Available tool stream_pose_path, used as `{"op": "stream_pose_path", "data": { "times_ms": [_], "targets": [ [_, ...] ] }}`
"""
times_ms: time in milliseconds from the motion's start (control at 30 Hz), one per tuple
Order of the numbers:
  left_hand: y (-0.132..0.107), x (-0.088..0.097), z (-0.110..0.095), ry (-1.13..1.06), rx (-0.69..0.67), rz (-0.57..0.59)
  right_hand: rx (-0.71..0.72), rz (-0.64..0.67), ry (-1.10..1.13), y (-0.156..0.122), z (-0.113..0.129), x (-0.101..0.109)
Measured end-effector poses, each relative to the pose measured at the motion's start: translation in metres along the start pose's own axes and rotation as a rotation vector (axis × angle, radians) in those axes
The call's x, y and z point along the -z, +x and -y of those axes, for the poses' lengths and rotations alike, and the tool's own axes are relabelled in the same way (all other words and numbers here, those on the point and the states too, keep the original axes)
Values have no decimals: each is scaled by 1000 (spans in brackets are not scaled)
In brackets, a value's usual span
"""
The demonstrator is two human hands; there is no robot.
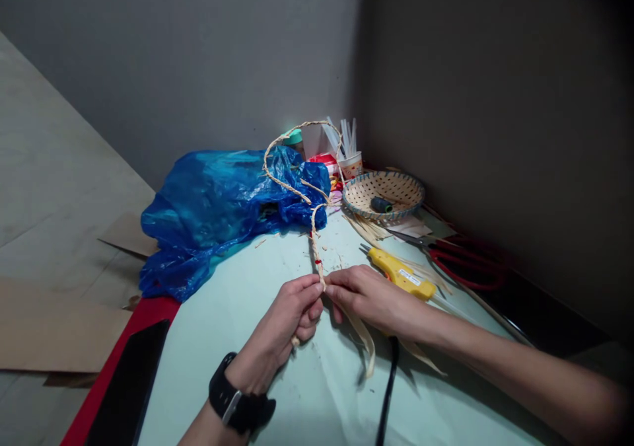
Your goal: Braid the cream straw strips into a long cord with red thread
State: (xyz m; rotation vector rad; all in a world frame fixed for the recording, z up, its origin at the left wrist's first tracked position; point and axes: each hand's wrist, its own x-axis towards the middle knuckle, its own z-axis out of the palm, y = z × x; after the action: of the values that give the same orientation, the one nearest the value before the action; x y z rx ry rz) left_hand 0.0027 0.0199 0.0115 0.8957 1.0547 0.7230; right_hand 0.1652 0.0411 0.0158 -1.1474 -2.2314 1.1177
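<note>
My left hand (290, 320) and my right hand (369, 297) meet at the near end of a long braided straw cord (315, 234), both pinching it. The cord runs away from me over the pale green table top (238, 314) and loops up in an arc above a blue plastic bag (218, 201). Loose flat straw strips (364, 343) hang down from under my right hand. I wear a black watch (232, 400) on the left wrist.
A yellow glue gun (401, 274) lies just right of my hands, its black cable (389, 386) running toward me. Farther back are a round woven basket (384, 191), red-handled scissors (465, 261), and cups with sticks (347, 155). A dark phone (129, 380) rests near left.
</note>
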Motion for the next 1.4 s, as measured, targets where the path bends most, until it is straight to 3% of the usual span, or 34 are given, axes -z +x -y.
{"op": "stream_pose_path", "data": {
  "times_ms": [133, 233, 333, 533, 633, 767, 833, 1000, 1067, 1167, 1300, 1400],
  "targets": [
    [-1, -2, 2, 272, -67, -170, -49, -86, -510, -7, 7, -2],
    [0, -4, 7, 410, -167, -260, -18, -100, -675, -12, 13, -4],
    [0, -7, 11, 350, -230, -277, -1, -61, -737, -17, 16, -11],
    [-5, -8, 10, 164, -154, -204, 220, -13, -842, -23, 13, -36],
    [-8, -6, 5, 112, -157, -152, 247, -17, -733, -24, 18, -29],
    [-9, -5, -1, 66, -140, -132, 103, -287, -504, -17, 24, 2],
    [-10, -4, -2, 79, -140, -96, 76, -336, -388, -12, 20, 13],
    [-8, -3, -2, 64, -141, -47, 18, 15, 113, -1, 1, 6],
    [-8, -3, -2, 69, -153, -34, -40, 86, 273, 2, -3, -1],
    [-8, -3, -4, 126, -172, -4, -66, 73, 247, 4, -5, -4],
    [-11, -4, -7, 252, -158, 20, 23, -1, 54, 6, -7, 0],
    [-16, -3, -12, 447, -145, -61, 44, -4, 29, 7, -9, 1]
  ]
}}
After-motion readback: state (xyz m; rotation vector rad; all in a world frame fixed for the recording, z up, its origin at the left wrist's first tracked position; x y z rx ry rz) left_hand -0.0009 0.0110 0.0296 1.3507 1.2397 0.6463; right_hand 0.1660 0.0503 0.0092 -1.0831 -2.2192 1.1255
